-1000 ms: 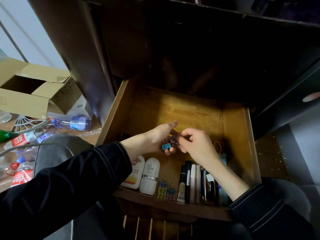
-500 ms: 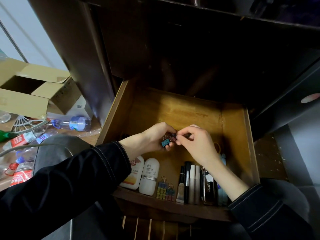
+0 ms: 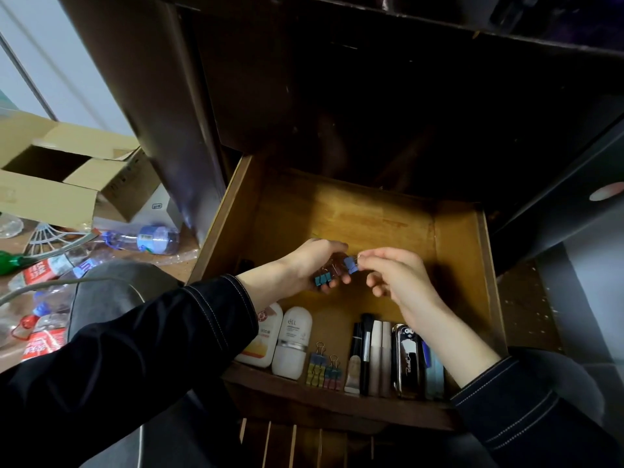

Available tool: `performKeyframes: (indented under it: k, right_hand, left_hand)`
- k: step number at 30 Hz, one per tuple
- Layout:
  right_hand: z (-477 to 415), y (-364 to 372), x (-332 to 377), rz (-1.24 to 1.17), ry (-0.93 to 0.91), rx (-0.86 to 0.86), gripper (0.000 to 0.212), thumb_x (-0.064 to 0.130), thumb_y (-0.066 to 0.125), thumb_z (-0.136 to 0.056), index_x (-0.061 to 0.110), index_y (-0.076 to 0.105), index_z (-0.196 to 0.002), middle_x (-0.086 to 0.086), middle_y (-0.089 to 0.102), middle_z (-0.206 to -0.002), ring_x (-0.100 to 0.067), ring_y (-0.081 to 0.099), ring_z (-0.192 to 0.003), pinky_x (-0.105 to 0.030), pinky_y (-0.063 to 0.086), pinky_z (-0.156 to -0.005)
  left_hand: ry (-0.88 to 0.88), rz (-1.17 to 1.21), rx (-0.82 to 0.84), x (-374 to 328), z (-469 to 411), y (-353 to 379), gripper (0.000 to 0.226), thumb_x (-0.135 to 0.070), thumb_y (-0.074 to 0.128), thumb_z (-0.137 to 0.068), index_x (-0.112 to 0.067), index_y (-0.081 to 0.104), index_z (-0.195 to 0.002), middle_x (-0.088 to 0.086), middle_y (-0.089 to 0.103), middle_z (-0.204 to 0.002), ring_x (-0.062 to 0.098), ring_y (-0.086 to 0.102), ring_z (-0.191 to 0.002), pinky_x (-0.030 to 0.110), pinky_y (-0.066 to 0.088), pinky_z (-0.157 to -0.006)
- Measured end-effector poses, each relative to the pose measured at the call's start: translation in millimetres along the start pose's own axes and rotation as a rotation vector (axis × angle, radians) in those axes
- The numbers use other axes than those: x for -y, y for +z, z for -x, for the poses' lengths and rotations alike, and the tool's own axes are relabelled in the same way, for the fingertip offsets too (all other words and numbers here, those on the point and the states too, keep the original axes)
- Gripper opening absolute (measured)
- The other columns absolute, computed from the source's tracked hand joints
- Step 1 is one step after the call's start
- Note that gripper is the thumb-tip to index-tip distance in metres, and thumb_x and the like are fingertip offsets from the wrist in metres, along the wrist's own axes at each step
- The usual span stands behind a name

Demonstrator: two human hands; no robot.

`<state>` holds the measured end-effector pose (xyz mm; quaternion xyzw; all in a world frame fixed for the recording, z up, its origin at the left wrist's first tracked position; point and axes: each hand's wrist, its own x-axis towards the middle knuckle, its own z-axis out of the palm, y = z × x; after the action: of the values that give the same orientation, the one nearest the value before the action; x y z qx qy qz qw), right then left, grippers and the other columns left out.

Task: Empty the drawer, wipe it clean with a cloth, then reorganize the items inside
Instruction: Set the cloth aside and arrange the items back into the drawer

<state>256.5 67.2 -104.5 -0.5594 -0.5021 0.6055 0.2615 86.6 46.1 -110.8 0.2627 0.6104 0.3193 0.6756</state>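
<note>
The wooden drawer (image 3: 371, 214) stands pulled out below me. Over its middle, my left hand (image 3: 304, 265) holds a small bunch of blue binder clips (image 3: 322, 279). My right hand (image 3: 398, 278) pinches one blue binder clip (image 3: 351, 265) by its wire handle, right beside the left fingertips. Along the drawer's front edge lie two white bottles (image 3: 292, 339), a row of coloured binder clips (image 3: 324, 368), several slim cosmetic tubes (image 3: 369, 356), a glossy black case (image 3: 407, 361) and light blue items (image 3: 434, 373).
Dark cabinet walls rise above and beside the drawer. To the left stand open cardboard boxes (image 3: 57, 170), with plastic bottles (image 3: 148, 238) strewn on the floor. My grey knee (image 3: 111, 285) is at the drawer's left. The drawer's back half is bare wood.
My right hand has pulled a single blue clip slightly apart from the bunch. My left hand's fingers have curled tighter around the other clips. Both hands stay over the drawer's middle.
</note>
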Motion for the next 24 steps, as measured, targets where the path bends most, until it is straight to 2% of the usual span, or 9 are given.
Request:
performKeyframes:
  k: [2,3,6,8,10,12,15,20,24]
  right_hand:
    - [0.7,-5.1,1.6,-0.154,0.054,-0.018,0.011,0.007,0.075,-0.083,0.012,0.077,-0.093,-0.008,0.075,-0.084,-0.011,0.059,-0.06,-0.022,0.045,-0.049]
    - [-0.4,-7.0,0.9,-0.12,0.037,-0.031,0.011,0.007,0.074,-0.083,0.013,0.077,-0.091,-0.006,0.075,-0.081,-0.01,0.058,-0.058,-0.021,0.044,-0.048]
    - [-1.2,-4.3,-4.0,0.446,-0.102,0.061,0.011,0.014,0.074,-0.083,0.024,0.076,-0.08,0.006,0.073,-0.073,-0.002,0.062,-0.061,-0.02,0.047,-0.053]
    - [1.3,3.7,-10.2,0.705,-0.089,0.299,0.011,0.014,0.074,-0.081,0.023,0.077,-0.076,0.003,0.075,-0.079,-0.012,0.067,-0.073,-0.03,0.053,-0.063]
    - [5.3,9.0,-15.7,0.831,-0.048,0.497,0.008,0.014,0.075,-0.079,0.02,0.079,-0.077,0.002,0.076,-0.084,-0.019,0.07,-0.079,-0.04,0.058,-0.072]
    - [6.6,9.6,-17.9,0.89,-0.048,0.557,0.007,0.015,0.075,-0.077,0.019,0.08,-0.078,0.008,0.076,-0.084,-0.012,0.07,-0.084,-0.042,0.06,-0.081]
    - [8.1,10.4,-20.0,0.924,-0.037,0.61,0.006,0.016,0.075,-0.077,0.019,0.081,-0.078,0.009,0.076,-0.084,-0.01,0.07,-0.086,-0.044,0.059,-0.084]
    - [10.0,13.7,-26.9,0.971,-0.044,0.657,0.008,0.015,0.074,-0.076,0.017,0.081,-0.078,0.009,0.075,-0.082,-0.012,0.07,-0.086,-0.045,0.059,-0.083]
    - [10.1,15.5,-30.7,0.983,-0.048,0.671,0.008,0.017,0.074,-0.077,0.017,0.081,-0.081,0.009,0.075,-0.082,-0.007,0.068,-0.08,-0.037,0.057,-0.075]
  left_hand:
    - [-0.037,0.076,-0.062,-0.3,-2.2,-2.5,0.026,-0.026,0.047,-0.102,-0.004,0.06,-0.098,0.011,0.062,-0.069,0.017,0.047,-0.049,0.021,0.035,-0.044]
    - [-0.049,0.115,-0.092,-0.5,-3.8,-4.5,0.026,-0.024,0.046,-0.101,-0.004,0.061,-0.095,0.011,0.061,-0.07,0.017,0.047,-0.05,0.021,0.036,-0.044]
    - [-0.088,0.251,-0.142,-1.6,-6.6,-9.8,0.019,-0.015,0.046,-0.097,-0.005,0.058,-0.088,0.011,0.055,-0.072,0.018,0.047,-0.054,0.023,0.038,-0.047]
    - [-0.107,0.321,-0.139,-1.7,-6.8,-11.2,0.009,-0.009,0.047,-0.093,-0.004,0.055,-0.092,0.01,0.052,-0.071,0.018,0.048,-0.055,0.021,0.041,-0.043]
    - [-0.108,0.345,-0.135,-0.4,-5.8,-12.2,0.01,-0.005,0.048,-0.091,-0.003,0.052,-0.101,0.011,0.051,-0.073,0.018,0.049,-0.057,0.021,0.043,-0.041]
    - [-0.1,0.346,-0.122,0.2,-6.6,-13.0,0.014,-0.004,0.045,-0.093,-0.003,0.051,-0.105,0.011,0.049,-0.076,0.019,0.048,-0.058,0.022,0.042,-0.041]
    - [-0.107,0.336,-0.103,-1.0,-6.1,-11.5,0.015,-0.005,0.041,-0.095,-0.003,0.052,-0.105,0.01,0.049,-0.076,0.018,0.047,-0.058,0.022,0.041,-0.042]
    - [-0.104,0.312,-0.09,-0.9,-4.2,-10.7,0.016,-0.005,0.043,-0.095,-0.004,0.054,-0.106,0.009,0.05,-0.076,0.017,0.046,-0.056,0.02,0.04,-0.042]
    - [-0.114,0.331,-0.08,-1.4,-2.4,-10.5,0.017,-0.007,0.042,-0.096,-0.003,0.055,-0.104,0.011,0.05,-0.078,0.018,0.048,-0.06,0.023,0.043,-0.045]
